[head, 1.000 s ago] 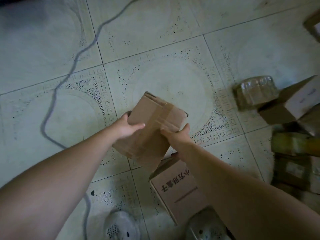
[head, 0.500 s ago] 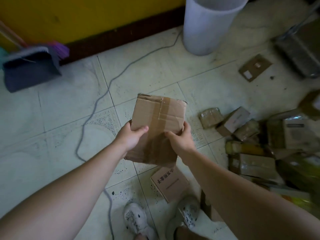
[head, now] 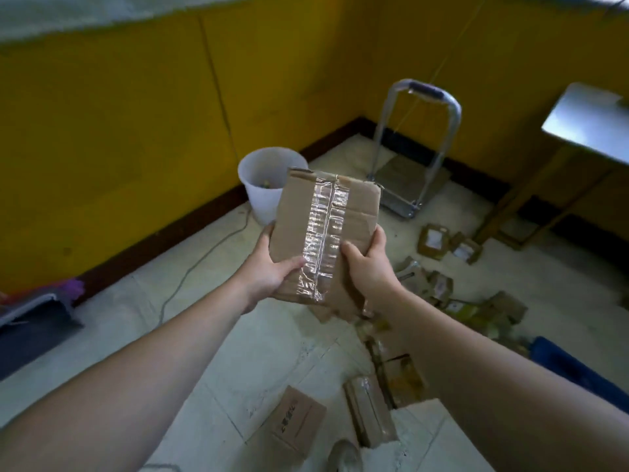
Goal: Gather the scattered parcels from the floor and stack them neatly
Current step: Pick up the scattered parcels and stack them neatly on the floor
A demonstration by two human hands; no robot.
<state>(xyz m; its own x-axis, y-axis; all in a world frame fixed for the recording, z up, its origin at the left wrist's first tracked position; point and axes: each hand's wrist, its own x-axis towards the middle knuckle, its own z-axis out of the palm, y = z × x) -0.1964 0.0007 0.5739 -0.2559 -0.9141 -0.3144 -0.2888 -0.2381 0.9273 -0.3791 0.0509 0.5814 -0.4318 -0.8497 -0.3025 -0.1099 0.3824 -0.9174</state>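
The left hand (head: 269,272) grips the lower left edge of the cardboard parcel (head: 299,212), with the thumb laid across the front face and the remaining fingers hidden behind the board. The right hand (head: 369,264) grips the lower right edge, thumb on the front face just beside the clear tape strip (head: 323,240), fingers curled round the side. The parcel is held in the air between both hands, near upright, taped face toward the camera, above the tiled floor (head: 272,352). Behind it a white bucket (head: 260,178) stands near the yellow wall (head: 119,131), with a hand truck (head: 422,137) to the right. Scattered parcels (head: 439,287) lie on the floor at right; a printed box (head: 296,420) lies below the forearms. A grey cable (head: 190,267) runs across the floor at left.
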